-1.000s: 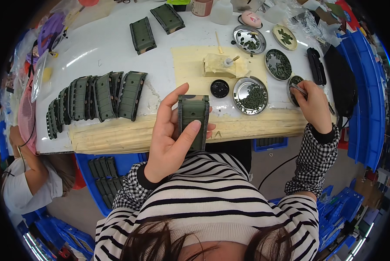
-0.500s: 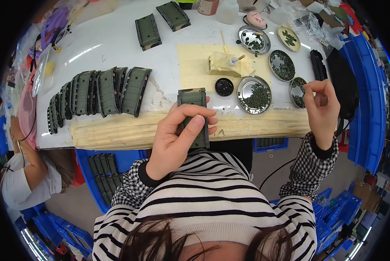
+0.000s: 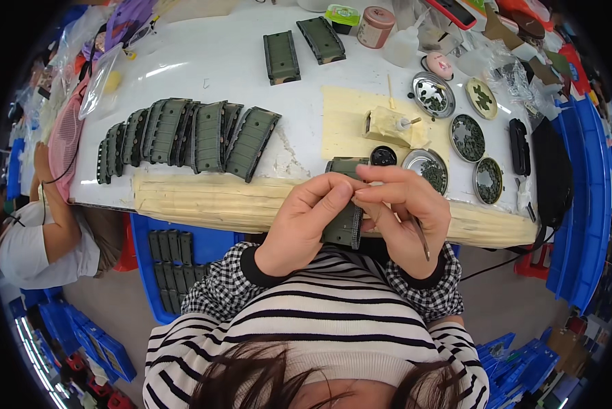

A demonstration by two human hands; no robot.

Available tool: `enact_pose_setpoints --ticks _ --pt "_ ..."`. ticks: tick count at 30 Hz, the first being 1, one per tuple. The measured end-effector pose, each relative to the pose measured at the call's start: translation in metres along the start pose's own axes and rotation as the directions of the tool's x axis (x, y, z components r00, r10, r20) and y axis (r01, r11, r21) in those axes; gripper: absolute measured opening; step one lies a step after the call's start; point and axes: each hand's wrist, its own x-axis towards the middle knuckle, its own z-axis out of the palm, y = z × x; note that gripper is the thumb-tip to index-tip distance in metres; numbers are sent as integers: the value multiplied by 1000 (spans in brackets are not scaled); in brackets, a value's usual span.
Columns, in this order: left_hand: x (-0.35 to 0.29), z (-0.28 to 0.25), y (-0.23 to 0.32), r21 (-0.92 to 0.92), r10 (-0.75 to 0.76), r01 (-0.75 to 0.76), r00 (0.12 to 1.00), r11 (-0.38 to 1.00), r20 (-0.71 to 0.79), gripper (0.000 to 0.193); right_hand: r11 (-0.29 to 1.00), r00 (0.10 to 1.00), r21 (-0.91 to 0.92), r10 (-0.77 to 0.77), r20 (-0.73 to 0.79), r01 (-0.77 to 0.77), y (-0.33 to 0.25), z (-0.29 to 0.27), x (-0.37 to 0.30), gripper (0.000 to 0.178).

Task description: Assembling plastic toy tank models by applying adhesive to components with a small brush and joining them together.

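Note:
Beneath both hands is a dark green ribbed rectangular panel (image 3: 341, 235) with dark, camouflage-patterned edges. My left hand (image 3: 299, 228) is closed around it, thumb and index fingertip pinched over its upper face. Meeting them there is my right hand (image 3: 411, 215), also closed in a pinch; whatever small thing lies between the fingertips is too hidden to tell. A slim metal tool (image 3: 423, 238) is tucked in the right hand, sticking out towards the wrist. Just beyond the hands are a small black pot (image 3: 383, 156) and a paper-wrapped block (image 3: 381, 127) holding a white nozzle.
Round dishes of small green pieces (image 3: 468, 138) stand at right, near a black pouch (image 3: 519, 146). Several similar panels (image 3: 251, 144) lean in a row at left; two more (image 3: 282, 58) lie farther back. A blue crate (image 3: 145, 238) holds dark parts below the table. Another person's arm (image 3: 60, 225) is at far left.
My right hand has come left from the small dish at the right to my left fingertips over the panel. My left hand still holds the panel. The whole view has shifted.

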Motion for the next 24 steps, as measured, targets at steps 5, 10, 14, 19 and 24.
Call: enact_pose_setpoints --ticks 5,10,14,19,24 --pt "2 -7 3 222 66 -62 998 973 -11 19 971 986 -170 -169 4 167 7 -1 0 22" --pt "0 -6 4 403 125 -95 991 910 -49 18 651 854 -566 -467 228 507 -3 -8 5 32" --pt "-1 -1 9 604 211 -167 978 779 -3 23 670 860 -555 -471 196 494 -2 -8 8 32" --pt "-5 10 2 669 400 -329 915 667 51 61 842 941 -431 -334 60 326 -9 -9 14 26" --pt "-8 8 7 893 405 -323 896 313 182 72 821 927 -445 -370 62 358 -10 -2 21 25"
